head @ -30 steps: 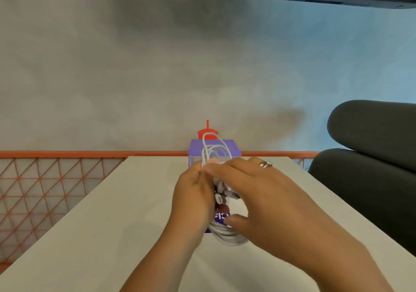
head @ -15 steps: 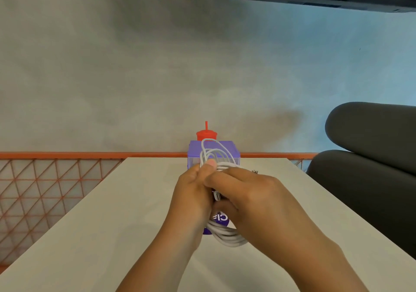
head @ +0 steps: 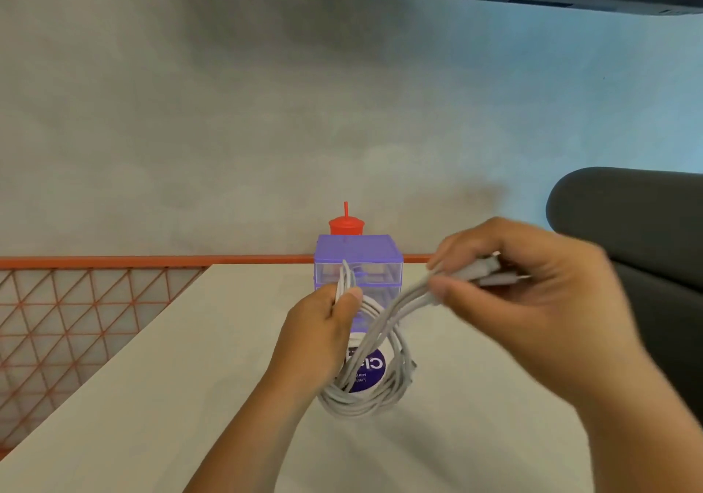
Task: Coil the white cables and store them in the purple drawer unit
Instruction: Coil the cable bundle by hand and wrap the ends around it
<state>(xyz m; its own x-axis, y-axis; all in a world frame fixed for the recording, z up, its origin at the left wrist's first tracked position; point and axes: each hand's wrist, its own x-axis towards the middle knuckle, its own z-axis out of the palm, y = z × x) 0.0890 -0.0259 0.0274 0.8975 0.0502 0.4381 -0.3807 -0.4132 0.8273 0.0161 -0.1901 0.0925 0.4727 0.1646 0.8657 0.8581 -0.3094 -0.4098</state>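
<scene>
Over the table our right hand has swung out to the right, its fingers pinching loose ends of the cables pulled from the coil; our left hand grips the coil's top, just near of the drawers

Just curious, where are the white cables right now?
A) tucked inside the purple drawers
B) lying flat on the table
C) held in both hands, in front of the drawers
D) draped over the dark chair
C: the left hand grips the looped white cables, the right hand pinches a bunch of strands, both in front of the purple drawer unit.
</scene>
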